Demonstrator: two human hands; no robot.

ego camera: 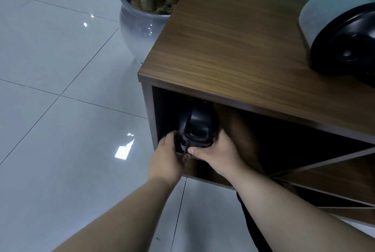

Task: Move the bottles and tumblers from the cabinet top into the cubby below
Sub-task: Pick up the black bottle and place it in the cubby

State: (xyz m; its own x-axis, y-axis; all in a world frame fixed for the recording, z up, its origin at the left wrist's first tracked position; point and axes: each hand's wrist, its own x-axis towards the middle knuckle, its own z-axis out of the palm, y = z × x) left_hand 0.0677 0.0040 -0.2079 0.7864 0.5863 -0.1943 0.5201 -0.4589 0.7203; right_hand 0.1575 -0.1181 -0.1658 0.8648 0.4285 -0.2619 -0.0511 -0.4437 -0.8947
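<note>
A dark bottle with a black flip lid [197, 126] stands just inside the left end of the open cubby [284, 136] under the wooden cabinet top [233, 44]. My left hand [168, 158] grips its left side and my right hand [215, 154] grips its right side, thumb on the lid's front edge. The bottle's lower body is hidden by my hands and the cubby's shadow. A pale grey tumbler with a black lid [341, 34] lies on its side at the cabinet top's right edge.
A grey glazed plant pot [138, 28] with a trunk stands on the tiled floor [60, 109] beside the cabinet's far left corner. Diagonal wooden dividers [324, 162] cross the cabinet's lower right part. A green wall rises behind.
</note>
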